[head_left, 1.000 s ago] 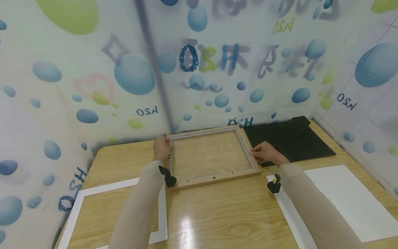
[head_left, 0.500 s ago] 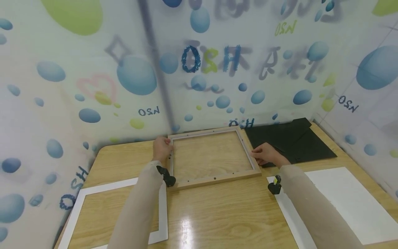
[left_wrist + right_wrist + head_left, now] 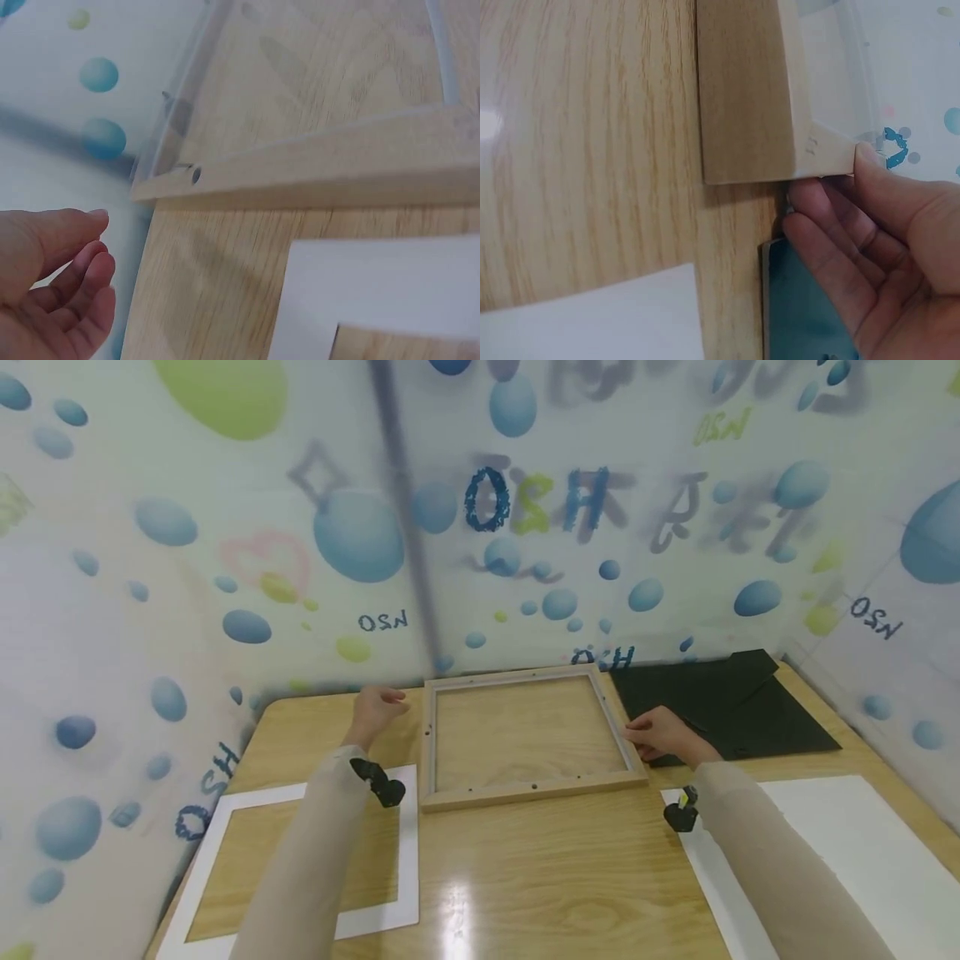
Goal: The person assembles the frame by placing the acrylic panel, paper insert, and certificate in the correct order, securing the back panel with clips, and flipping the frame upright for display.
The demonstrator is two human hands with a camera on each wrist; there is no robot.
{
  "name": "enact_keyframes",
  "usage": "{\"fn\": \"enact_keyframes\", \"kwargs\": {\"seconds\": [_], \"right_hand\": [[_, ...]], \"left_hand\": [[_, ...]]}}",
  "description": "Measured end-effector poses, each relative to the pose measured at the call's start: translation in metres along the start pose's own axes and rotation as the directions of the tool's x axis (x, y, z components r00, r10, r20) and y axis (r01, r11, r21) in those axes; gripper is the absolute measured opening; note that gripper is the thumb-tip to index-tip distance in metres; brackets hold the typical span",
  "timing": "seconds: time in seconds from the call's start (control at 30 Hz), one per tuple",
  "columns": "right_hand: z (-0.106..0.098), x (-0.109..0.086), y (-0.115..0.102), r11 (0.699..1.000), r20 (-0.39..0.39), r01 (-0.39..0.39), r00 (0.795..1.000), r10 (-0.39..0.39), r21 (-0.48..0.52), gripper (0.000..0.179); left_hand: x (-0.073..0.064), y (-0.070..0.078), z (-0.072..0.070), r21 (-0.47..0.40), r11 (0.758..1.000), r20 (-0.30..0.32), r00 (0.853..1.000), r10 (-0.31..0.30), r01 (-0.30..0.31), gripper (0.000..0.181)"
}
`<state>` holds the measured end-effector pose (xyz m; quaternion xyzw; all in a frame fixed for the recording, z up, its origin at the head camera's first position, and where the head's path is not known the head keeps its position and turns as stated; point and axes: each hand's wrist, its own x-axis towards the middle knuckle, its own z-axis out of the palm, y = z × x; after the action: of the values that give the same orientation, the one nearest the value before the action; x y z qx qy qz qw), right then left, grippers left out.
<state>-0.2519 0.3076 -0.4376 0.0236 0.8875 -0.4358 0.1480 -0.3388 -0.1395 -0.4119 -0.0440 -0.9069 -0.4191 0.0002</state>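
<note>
A light wooden picture frame [image 3: 510,792] lies on the table with a clear pane inside its border; small dark holes show along it. My right hand [image 3: 666,733] pinches the frame's right side, the thumb on top and fingers at the edge, as the right wrist view shows. Left of the frame, my left hand [image 3: 375,714] hovers apart from it, fingers loosely bent and holding nothing. In the left wrist view a gap shows between that hand [image 3: 56,281] and the frame's corner [image 3: 172,186].
A white mat border [image 3: 408,843] with a cut-out middle lies at the front left. Behind the right hand is a black backing board [image 3: 720,702] with a flap. White sheets [image 3: 832,827] lie at the front right. A patterned wall [image 3: 510,635] stands behind the table.
My left hand has let go of the frame's left side and moved a little left. The right hand keeps its grip. The head view has turned slightly left.
</note>
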Motion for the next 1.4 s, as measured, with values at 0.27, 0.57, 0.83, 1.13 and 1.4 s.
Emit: {"fn": "enact_keyframes", "kwargs": {"seconds": [0.27,0.57,0.83,1.13,1.4], "right_hand": [[0.0,-0.002,-0.001,1.0,0.014,0.018,1.0,-0.017,-0.008,0.041],[-0.003,-0.004,0.0,0.999,0.039,0.036,0.999,-0.037,0.005,0.041],[-0.003,-0.004,0.001,0.999,0.05,0.04,0.998,-0.04,0.002,0.041],[0.0,-0.006,-0.001,1.0,0.055,0.026,0.998,-0.026,-0.005,0.04],[-0.003,-0.008,-0.002,0.999,0.063,0.05,0.997,-0.048,-0.015,0.041]], "left_hand": [[-0.016,-0.014,-0.029,0.038,0.999,0.036,0.999,-0.02,0.018,0.03],[-0.04,-0.028,-0.065,0.074,0.996,0.027,0.998,-0.057,0.055,0.033],[-0.065,-0.053,-0.094,0.126,0.982,0.016,0.99,-0.143,0.139,0.036],[-0.089,-0.074,-0.12,0.2,0.961,-0.002,0.981,-0.194,0.19,0.037],[-0.113,-0.091,-0.145,0.259,0.942,0.002,0.975,-0.221,0.213,0.036]]}}
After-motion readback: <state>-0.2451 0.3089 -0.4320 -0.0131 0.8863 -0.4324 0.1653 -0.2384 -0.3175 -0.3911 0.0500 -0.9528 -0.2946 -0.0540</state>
